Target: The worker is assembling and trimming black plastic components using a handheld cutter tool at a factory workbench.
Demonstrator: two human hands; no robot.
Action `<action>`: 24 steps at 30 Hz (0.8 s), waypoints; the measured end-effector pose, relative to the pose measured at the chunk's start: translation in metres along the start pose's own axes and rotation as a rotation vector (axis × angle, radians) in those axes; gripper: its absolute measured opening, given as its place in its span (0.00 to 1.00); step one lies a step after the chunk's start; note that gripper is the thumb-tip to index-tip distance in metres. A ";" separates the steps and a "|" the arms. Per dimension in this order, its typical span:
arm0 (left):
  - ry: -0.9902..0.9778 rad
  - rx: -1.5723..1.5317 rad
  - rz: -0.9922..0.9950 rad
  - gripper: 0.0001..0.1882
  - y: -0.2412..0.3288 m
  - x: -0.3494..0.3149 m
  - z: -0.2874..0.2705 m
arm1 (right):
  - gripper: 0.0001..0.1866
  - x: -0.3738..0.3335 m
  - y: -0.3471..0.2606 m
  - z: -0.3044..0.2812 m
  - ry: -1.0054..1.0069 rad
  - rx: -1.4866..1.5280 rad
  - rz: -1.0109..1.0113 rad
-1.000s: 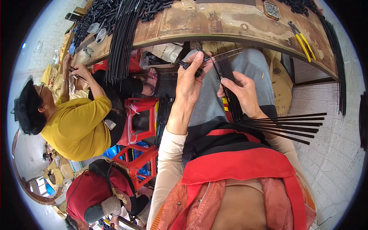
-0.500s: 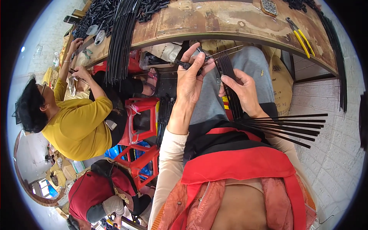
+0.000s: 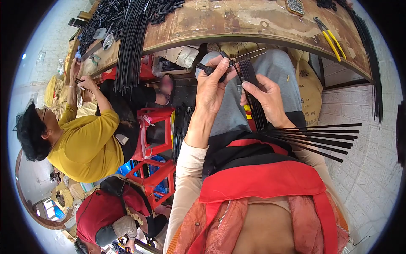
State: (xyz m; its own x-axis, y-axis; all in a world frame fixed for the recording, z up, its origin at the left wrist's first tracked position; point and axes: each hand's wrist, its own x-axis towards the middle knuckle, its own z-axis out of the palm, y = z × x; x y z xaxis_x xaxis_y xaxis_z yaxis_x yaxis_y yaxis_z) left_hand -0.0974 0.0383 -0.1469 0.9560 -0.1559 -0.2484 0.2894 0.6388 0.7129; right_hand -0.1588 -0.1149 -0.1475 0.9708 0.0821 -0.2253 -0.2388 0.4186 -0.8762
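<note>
My left hand [image 3: 208,93] is closed around small black plastic fittings [image 3: 205,68], which stick out past the thumb and fingertips. Beside it, my right hand [image 3: 267,96] grips a fan of thin black rods [image 3: 248,73] slanting over my lap. Thin pale metal ends [image 3: 256,52] reach beyond the rods near the left fingertips. Whether a fitting touches a rod, I cannot tell. More black rods [image 3: 321,134] jut out to the right under my right forearm.
Ahead, a worn wooden table [image 3: 211,23] bears a heap of black fittings [image 3: 101,19], hanging black rods [image 3: 132,55], yellow-handled pliers [image 3: 333,42] and a small tray [image 3: 294,6]. At left, a person in yellow [image 3: 86,144] works near red stools [image 3: 154,127]; another wears dark red [image 3: 99,213].
My left fingers have curled in from a more spread pose, and the fittings have shifted in them. My right hand stays nearly still. The person in yellow has moved their arms.
</note>
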 end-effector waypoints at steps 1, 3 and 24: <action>-0.011 0.009 -0.004 0.10 0.000 0.001 0.000 | 0.09 0.001 -0.001 0.000 -0.002 -0.004 -0.003; -0.012 -0.003 -0.008 0.10 0.000 0.003 0.000 | 0.09 0.002 0.000 0.000 0.002 -0.015 -0.008; 0.033 0.101 0.146 0.11 -0.001 -0.007 0.010 | 0.11 0.011 0.004 0.003 0.047 -0.062 -0.012</action>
State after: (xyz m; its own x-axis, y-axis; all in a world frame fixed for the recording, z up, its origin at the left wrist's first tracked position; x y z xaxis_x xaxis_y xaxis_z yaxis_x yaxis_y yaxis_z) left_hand -0.1039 0.0313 -0.1396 0.9866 -0.0412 -0.1580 0.1529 0.5734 0.8049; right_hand -0.1494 -0.1098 -0.1524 0.9718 0.0339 -0.2334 -0.2296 0.3623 -0.9033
